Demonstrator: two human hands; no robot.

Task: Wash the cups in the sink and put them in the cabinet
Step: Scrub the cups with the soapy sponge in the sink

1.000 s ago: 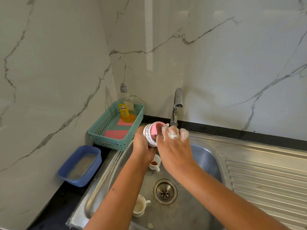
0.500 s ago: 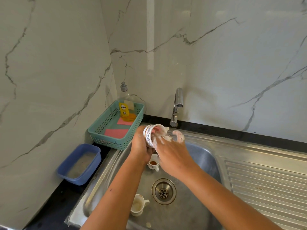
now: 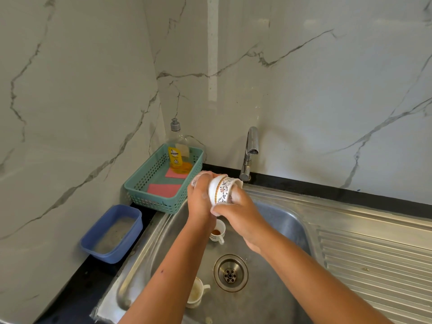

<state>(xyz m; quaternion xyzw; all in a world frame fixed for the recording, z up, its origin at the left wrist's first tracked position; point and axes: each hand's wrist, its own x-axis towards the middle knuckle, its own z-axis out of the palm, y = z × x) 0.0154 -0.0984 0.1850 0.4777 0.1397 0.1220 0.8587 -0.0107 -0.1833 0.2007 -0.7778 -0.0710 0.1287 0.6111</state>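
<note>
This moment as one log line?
soaping; left hand grips patterned cup; right hand grips it; cup with dregs, stained cup in sink

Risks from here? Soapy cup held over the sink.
1. Foam coats the left hand and right hand holding the white patterned ceramic cup; the grip may slip.
2. If dropped, it would likely hit the small white cup with brown dregs below it in the steel sink, chipping either.

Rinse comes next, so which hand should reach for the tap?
Probably right: the right hand sits on the tap side of the patterned cup, while the left hand grips its far side.
</note>
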